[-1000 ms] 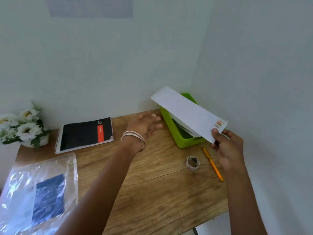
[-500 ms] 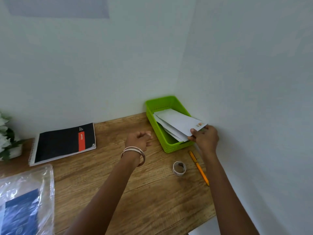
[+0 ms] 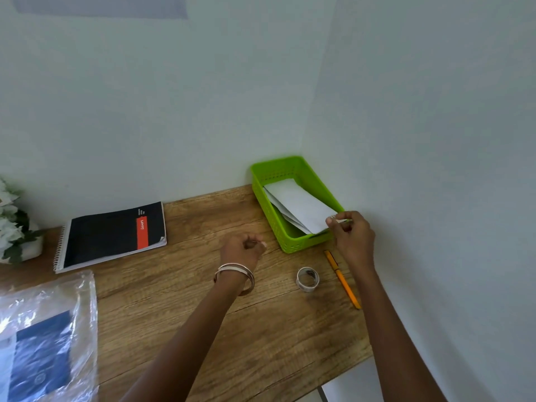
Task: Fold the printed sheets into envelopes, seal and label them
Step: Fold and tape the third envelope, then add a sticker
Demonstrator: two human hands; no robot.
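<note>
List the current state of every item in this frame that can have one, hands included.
envelope: lying in the basket, near end pinched by the right hand
green basket: upright, holding envelopes
right hand: pinching the envelope
left hand: curled, holding nothing
notebook: closed, flat
tape roll: on its side
pen: lying flat

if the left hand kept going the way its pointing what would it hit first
Probably the green basket: the left hand hovers with its fingers curled, knuckles aimed at the basket's near corner, with only bare desk between. Its height above the desk is unclear, so it might pass over the rim.
</note>
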